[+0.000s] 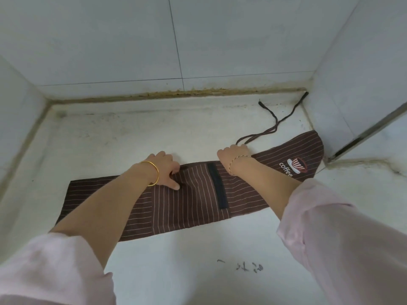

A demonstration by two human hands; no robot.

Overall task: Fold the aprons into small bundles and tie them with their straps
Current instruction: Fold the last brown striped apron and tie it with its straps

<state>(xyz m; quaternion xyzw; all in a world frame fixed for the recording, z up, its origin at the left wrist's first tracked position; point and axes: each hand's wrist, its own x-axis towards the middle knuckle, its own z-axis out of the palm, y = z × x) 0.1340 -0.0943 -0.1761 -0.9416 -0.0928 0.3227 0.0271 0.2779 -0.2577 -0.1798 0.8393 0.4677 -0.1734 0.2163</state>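
Gripping the far edge of the striped apron (187,205), the left hand (164,170) curls into cloth; the right hand (233,154) seemingly pinches it too. It lies under both forearms on the worktop (110,139). Fold nearward evenly, keeping the straps (273,128) free.

- The brown cloth apron with thin pale stripes (187,201) carries the white printed word "coffee" (285,169) near its rounded right end, in lower-case letters running slantwise.
- Just beside that word sits a printed emblem of a striped red and white cup on a saucer (297,165); it bears no lettering of its own.
- The white tabletop (154,271) has a few dark handwritten marks (240,265) near its front edge, too faint and broken to read.
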